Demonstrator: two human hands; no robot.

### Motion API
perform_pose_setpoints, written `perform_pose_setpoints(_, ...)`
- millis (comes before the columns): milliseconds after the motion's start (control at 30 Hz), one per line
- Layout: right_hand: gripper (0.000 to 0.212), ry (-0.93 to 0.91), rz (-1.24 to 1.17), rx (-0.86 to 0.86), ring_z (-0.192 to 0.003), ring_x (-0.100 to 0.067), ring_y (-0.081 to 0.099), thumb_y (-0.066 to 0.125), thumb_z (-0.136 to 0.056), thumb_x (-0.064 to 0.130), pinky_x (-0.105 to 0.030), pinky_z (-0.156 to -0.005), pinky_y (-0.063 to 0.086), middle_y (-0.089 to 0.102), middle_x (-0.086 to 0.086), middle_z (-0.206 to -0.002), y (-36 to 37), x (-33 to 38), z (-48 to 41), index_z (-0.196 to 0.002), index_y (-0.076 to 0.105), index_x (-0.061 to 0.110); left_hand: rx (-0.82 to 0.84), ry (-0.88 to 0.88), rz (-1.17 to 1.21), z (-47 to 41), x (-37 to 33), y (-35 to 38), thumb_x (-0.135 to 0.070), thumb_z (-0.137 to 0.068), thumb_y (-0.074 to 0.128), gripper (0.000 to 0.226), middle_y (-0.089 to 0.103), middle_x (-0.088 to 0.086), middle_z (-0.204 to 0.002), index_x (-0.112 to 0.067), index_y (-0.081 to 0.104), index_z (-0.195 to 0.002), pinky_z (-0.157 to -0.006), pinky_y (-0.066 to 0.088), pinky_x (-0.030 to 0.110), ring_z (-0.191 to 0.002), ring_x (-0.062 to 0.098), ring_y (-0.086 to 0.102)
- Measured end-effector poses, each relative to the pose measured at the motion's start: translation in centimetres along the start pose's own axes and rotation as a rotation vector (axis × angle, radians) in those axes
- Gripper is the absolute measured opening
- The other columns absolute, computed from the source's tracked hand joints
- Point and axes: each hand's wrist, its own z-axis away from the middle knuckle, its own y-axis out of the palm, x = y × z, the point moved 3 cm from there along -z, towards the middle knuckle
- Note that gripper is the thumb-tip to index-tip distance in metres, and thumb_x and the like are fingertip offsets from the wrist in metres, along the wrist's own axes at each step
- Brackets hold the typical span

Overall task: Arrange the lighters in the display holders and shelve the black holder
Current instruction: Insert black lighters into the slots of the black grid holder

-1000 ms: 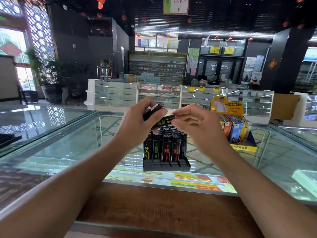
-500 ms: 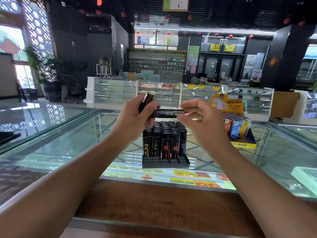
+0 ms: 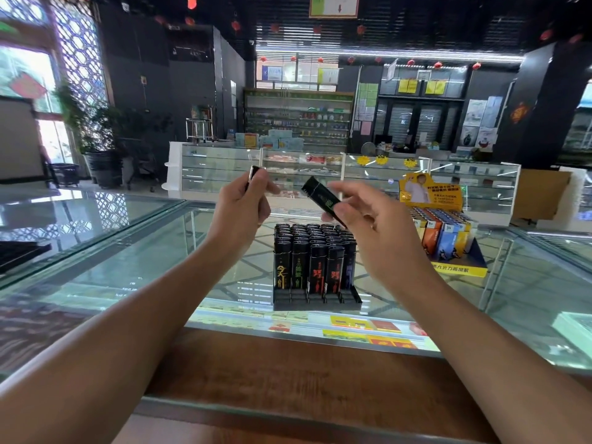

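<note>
A black holder (image 3: 317,298) filled with several upright black lighters stands on the glass counter (image 3: 160,261) in front of me. Above it, my left hand (image 3: 240,209) grips one black lighter (image 3: 254,174) nearly upright, only its top end showing. My right hand (image 3: 368,216) pinches a second black lighter (image 3: 322,197) with green print, tilted with its top toward the upper left. The two hands are apart, both raised above the holder. To the right sits a yellow display holder (image 3: 448,248) with coloured lighters.
A wooden strip (image 3: 288,373) runs along the counter's near edge. Cigarette packs (image 3: 368,334) lie under the glass. A dark tray (image 3: 19,254) sits at far left. Other glass showcases (image 3: 288,171) stand across the shop floor.
The hands have drawn apart: the right hand took one lighter away from the left and tilted it. The left hand's lighter turned more upright.
</note>
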Motion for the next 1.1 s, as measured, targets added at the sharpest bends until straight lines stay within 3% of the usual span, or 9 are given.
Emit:
perform_pose_setpoints(100,0.058,0.019,-0.107,0.053,-0.092,-0.008,0.065,0.058,-0.107,0.012,-0.02,-0.085,0.054,0.064,0.003,-0.102,0.1,0.3,0.2,-0.153,0.046,0.044,0.055,-0.032,-0.046,0.1,0.9,0.5,-0.029,-0.112,0.041,0.039,0.047,0.002,-0.052,-0.008,0.065,-0.09,-0.043,0.028,0.019,-0.042,0.009,0.034)
perform_pose_setpoints(167,0.057,0.008,-0.078,0.058,-0.085,-0.006,0.061,0.06,-0.106,0.01,-0.014,-0.081,0.051,0.056,0.004,-0.1,0.3,0.5,0.3,-0.15,0.048,0.044,0.099,-0.035,-0.092,0.3,1.3,0.9,-0.031,-0.112,0.043,0.038,0.048,0.001,-0.051,-0.008,0.067,-0.092,-0.046,0.029,0.024,-0.044,0.013,0.036)
perform_pose_setpoints(300,0.047,0.02,-0.141,0.049,-0.092,-0.008,0.068,0.068,-0.101,0.011,-0.025,-0.09,0.056,0.06,0.005,-0.098,0.4,0.4,0.3,-0.139,0.056,0.036,0.142,-0.031,-0.139,0.5,1.4,1.1,-0.033,-0.111,0.044,0.037,0.051,-0.002,-0.05,-0.012,0.068,-0.093,-0.049,0.029,0.029,-0.052,0.021,0.038)
perform_pose_setpoints(467,0.039,0.015,-0.251,0.024,-0.091,-0.013,0.073,0.079,-0.093,0.011,-0.026,-0.087,0.057,0.076,0.003,-0.093,0.4,0.9,0.7,-0.121,0.055,0.023,0.086,-0.05,-0.029,0.4,0.9,0.6,-0.019,-0.112,0.035,0.022,0.05,0.003,-0.058,-0.012,0.054,-0.103,-0.043,0.027,0.021,-0.046,0.012,0.036)
perform_pose_setpoints(633,0.038,-0.01,-0.083,0.134,-0.09,-0.008,0.07,0.083,-0.089,0.019,-0.029,-0.085,0.054,0.072,0.008,-0.093,1.8,1.0,1.2,-0.112,0.053,0.026,0.007,-0.09,-0.034,-0.2,1.0,0.0,-0.021,-0.112,0.036,0.017,0.055,0.004,-0.065,-0.015,0.047,-0.1,-0.043,0.029,0.022,-0.048,0.011,0.038)
perform_pose_setpoints(733,0.04,-0.037,0.089,0.192,-0.097,-0.004,0.064,0.086,-0.086,0.027,-0.033,-0.088,0.053,0.065,0.017,-0.099,2.2,0.5,1.4,-0.109,0.053,0.033,0.026,-0.072,-0.142,-0.2,1.2,0.0,-0.025,-0.109,0.045,0.023,0.064,0.002,-0.076,-0.018,0.059,-0.093,-0.058,0.042,0.028,-0.062,0.014,0.053)
perform_pose_setpoints(833,0.041,-0.144,0.315,0.225,-0.097,-0.007,0.055,0.086,-0.084,0.035,-0.038,-0.086,0.05,0.058,0.02,-0.101,2.6,0.5,1.6,-0.11,0.054,0.036,0.008,-0.035,-0.14,0.0,1.1,0.0,-0.029,-0.104,0.056,0.024,0.063,-0.003,-0.075,-0.012,0.071,-0.094,-0.07,0.044,0.036,-0.071,0.015,0.054)
perform_pose_setpoints(1000,0.042,-0.304,0.515,0.23,-0.098,-0.015,0.045,0.088,-0.081,0.037,-0.038,-0.078,0.045,0.051,0.01,-0.106,3.4,0.7,1.7,-0.105,0.055,0.027,-0.062,-0.031,-0.045,-0.1,0.5,-0.3,-0.019,-0.104,0.059,0.02,0.063,0.006,-0.082,-0.007,0.07,-0.092,-0.063,0.045,0.031,-0.065,0.009,0.05)
perform_pose_setpoints(1100,0.025,-0.307,0.465,0.205,-0.101,-0.017,0.048,0.078,-0.091,0.038,-0.04,-0.081,0.046,0.052,0.008,-0.107,3.1,0.5,1.6,-0.101,0.058,0.026,-0.067,-0.06,0.01,-0.1,0.4,-0.3,-0.009,-0.101,0.06,0.015,0.065,0.011,-0.084,0.004,0.067,-0.104,-0.057,0.047,0.023,-0.061,0.007,0.056)
